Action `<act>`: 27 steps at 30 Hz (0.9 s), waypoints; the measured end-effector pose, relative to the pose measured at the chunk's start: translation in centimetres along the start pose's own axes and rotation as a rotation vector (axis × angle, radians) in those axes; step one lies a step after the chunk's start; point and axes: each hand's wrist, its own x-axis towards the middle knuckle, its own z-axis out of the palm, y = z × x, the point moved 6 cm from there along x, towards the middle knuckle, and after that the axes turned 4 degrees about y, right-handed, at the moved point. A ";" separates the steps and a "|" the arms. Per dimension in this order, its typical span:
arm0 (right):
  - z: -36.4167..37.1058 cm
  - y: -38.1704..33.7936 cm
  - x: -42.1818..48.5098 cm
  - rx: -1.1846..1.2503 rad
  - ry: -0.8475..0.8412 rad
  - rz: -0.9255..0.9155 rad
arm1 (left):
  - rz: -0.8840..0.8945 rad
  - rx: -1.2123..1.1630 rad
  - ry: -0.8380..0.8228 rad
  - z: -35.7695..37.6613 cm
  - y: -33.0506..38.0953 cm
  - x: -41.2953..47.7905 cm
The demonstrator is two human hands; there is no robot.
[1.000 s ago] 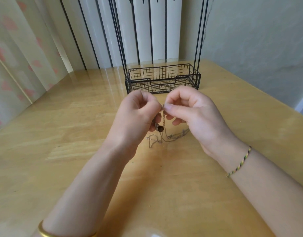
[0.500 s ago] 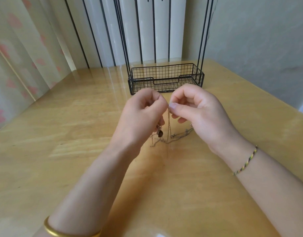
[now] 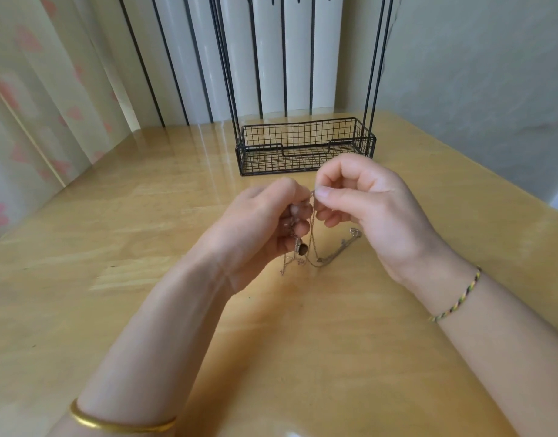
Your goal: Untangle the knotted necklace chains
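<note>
Thin metal necklace chains [image 3: 315, 247] hang between my two hands above the wooden table [image 3: 114, 247]. Their lower loops lie on the tabletop, with a clasp end [image 3: 355, 231] off to the right. A small dark pendant [image 3: 302, 247] dangles just below my left hand [image 3: 265, 225]. That hand has its fingers curled round part of the chains. My right hand [image 3: 366, 209] pinches a strand between thumb and forefinger, close to the fingertips of my left hand. The knot itself is too fine to make out.
A black wire basket [image 3: 306, 146] with tall upright rods stands at the back of the table, just beyond my hands. Curtains hang on the left and a grey wall rises on the right. I wear a gold bangle [image 3: 120, 424] and a braided bracelet [image 3: 457, 304].
Both hands stay pinched together on the chains. They have shifted slightly, with the hanging strands and the pendant swaying a little.
</note>
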 end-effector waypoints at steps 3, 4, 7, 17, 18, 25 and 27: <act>-0.2 0.3 0.0 0.006 0.028 0.025 | 0.105 0.133 0.047 -0.4 0.5 -0.1; -0.2 0.4 0.0 0.002 0.027 0.030 | 0.142 0.191 0.068 -0.5 0.7 -0.1; -0.1 0.5 -0.1 0.001 0.025 0.044 | 0.209 0.259 0.122 -0.7 1.0 -0.2; -0.3 0.0 0.0 -0.043 0.056 0.036 | 0.048 -0.076 0.088 -1.0 0.7 0.0; -0.5 0.0 0.0 -0.038 0.071 0.039 | 0.040 -0.101 0.094 -1.1 0.7 0.0; -0.3 -0.7 -0.2 -0.091 0.073 -0.032 | 0.013 -0.117 0.100 -1.0 0.4 0.1; 0.1 -0.9 -0.4 -0.146 0.056 -0.065 | 0.008 -0.122 0.110 -1.1 0.4 0.1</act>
